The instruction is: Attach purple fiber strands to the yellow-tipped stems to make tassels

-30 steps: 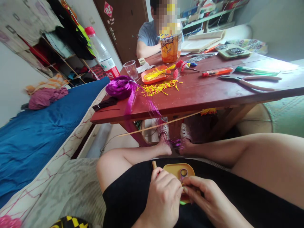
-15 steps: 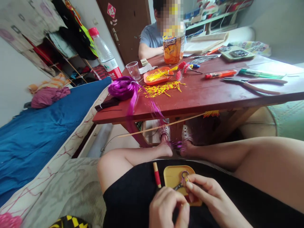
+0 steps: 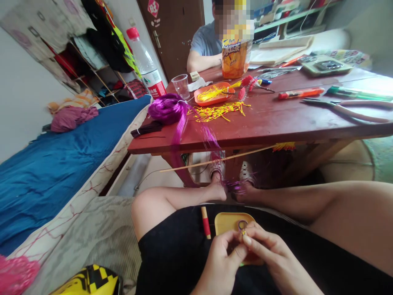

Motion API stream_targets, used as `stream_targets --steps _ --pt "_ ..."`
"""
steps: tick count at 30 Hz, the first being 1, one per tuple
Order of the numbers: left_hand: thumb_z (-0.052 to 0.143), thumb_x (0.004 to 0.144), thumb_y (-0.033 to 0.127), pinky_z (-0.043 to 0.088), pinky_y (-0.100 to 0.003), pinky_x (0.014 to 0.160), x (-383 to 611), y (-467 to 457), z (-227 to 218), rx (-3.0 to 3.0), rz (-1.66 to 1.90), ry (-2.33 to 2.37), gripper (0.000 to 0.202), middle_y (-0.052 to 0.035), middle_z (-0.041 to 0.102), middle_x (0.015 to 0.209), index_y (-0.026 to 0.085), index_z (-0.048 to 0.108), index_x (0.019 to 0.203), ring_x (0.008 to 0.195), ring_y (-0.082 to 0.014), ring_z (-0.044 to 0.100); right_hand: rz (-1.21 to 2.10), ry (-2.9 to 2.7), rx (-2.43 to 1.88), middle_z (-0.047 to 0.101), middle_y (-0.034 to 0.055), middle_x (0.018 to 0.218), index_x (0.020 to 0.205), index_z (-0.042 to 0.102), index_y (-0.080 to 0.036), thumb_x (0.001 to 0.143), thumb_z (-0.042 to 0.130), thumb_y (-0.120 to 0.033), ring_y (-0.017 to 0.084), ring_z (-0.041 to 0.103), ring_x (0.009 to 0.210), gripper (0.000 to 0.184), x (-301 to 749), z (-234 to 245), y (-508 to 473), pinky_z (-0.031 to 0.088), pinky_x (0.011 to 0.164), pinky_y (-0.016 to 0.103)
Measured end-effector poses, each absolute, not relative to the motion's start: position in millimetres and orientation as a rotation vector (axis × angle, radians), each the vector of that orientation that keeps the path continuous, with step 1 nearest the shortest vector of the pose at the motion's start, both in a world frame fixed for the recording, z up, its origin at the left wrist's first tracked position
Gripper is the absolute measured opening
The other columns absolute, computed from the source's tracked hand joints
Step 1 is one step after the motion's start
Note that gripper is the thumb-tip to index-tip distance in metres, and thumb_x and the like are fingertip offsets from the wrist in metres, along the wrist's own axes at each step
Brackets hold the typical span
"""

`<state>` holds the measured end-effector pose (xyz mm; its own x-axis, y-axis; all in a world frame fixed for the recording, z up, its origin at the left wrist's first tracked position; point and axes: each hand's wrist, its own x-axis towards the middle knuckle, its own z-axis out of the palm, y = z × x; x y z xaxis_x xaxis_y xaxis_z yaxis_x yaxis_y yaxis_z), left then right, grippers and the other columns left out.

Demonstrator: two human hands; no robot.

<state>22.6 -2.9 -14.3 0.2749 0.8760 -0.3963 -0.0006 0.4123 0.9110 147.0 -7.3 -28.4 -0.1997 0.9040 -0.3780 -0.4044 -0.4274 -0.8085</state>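
Over my lap, my left hand (image 3: 222,256) and my right hand (image 3: 270,248) meet with thumbs and fingertips pinched together. A tiny yellow piece (image 3: 243,232) shows at the fingertips of my right hand; its kind is too small to make out. What my left fingers pinch is hidden. Beneath the hands, a yellow tray (image 3: 225,221) rests on the black cloth of my lap, partly covered. The ring handle of a pair of scissors (image 3: 242,224) shows in it, just behind my fingertips. Left of the tray lies a short wooden stick wrapped in red (image 3: 205,223).
On the red-brown table (image 3: 264,123) are purple thread (image 3: 167,108) hanging over the edge, yellow stems (image 3: 221,111), an orange tray (image 3: 227,98), pliers (image 3: 344,107) and bottles. A thin stick (image 3: 215,160) extends below the table edge. A person (image 3: 202,49) sits opposite.
My left hand has moved up and forward, bringing its fingertips against those of my right hand. The scissors' blades are now covered. The view has shifted slightly, so the table appears further right.
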Motion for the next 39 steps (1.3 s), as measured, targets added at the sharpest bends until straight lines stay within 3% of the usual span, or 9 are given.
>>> stream_targets --steps 6,11,17,26,34,39 --pt "0.056 0.079 0.041 0.042 -0.024 0.063 23 -5 -20 1.015 0.745 1.183 0.028 -0.0012 0.056 0.068 0.013 0.058 0.078 0.065 -0.0137 0.052 1.84 -0.553 -1.079 0.045 -0.0037 0.06 0.063 0.062 -0.015 0.068 0.07 -0.045 0.01 0.043 0.056 0.031 144 -31 -8 0.041 0.056 0.022" --pt "0.051 0.081 0.033 0.038 -0.023 0.056 16 3 -8 1.487 0.732 1.405 0.02 0.0009 0.051 0.064 0.017 0.05 0.07 0.058 -0.0123 0.047 1.743 -0.774 -1.178 0.051 0.001 0.069 0.057 0.06 -0.015 0.066 0.069 -0.048 0.015 0.05 0.061 0.035 144 -27 -4 0.046 0.057 0.026" --pt "0.041 0.087 0.023 0.035 -0.022 0.055 13 12 -1 1.798 0.644 1.382 0.028 0.0016 0.048 0.059 0.019 0.043 0.06 0.058 -0.0122 0.047 1.705 -0.965 -1.212 0.053 0.0013 0.067 0.06 0.061 -0.016 0.07 0.065 -0.049 0.016 0.051 0.063 0.035 146 -26 -5 0.047 0.06 0.026" --pt "0.041 0.087 0.02 0.036 -0.023 0.057 13 13 1 1.884 0.684 1.329 0.028 0.001 0.049 0.059 0.019 0.043 0.059 0.059 -0.0125 0.047 1.783 -0.98 -1.181 0.049 -0.0019 0.06 0.063 0.06 -0.015 0.074 0.063 -0.044 0.013 0.049 0.059 0.031 150 -29 -4 0.044 0.057 0.023" --pt "0.042 0.087 0.023 0.036 -0.023 0.057 15 15 0 1.812 0.71 1.325 0.028 0.001 0.049 0.059 0.018 0.045 0.059 0.059 -0.0124 0.047 1.797 -0.966 -1.187 0.053 0.0004 0.063 0.063 0.062 -0.014 0.072 0.063 -0.047 0.015 0.052 0.063 0.034 150 -26 0 0.046 0.06 0.026" --pt "0.044 0.087 0.036 0.034 -0.021 0.054 14 12 -2 1.458 0.73 1.325 0.029 0.0035 0.046 0.059 0.017 0.049 0.065 0.056 -0.0102 0.042 1.755 -0.866 -1.169 0.051 0.0005 0.063 0.06 0.062 -0.013 0.069 0.066 -0.048 0.014 0.05 0.06 0.036 150 -24 0 0.045 0.056 0.026"
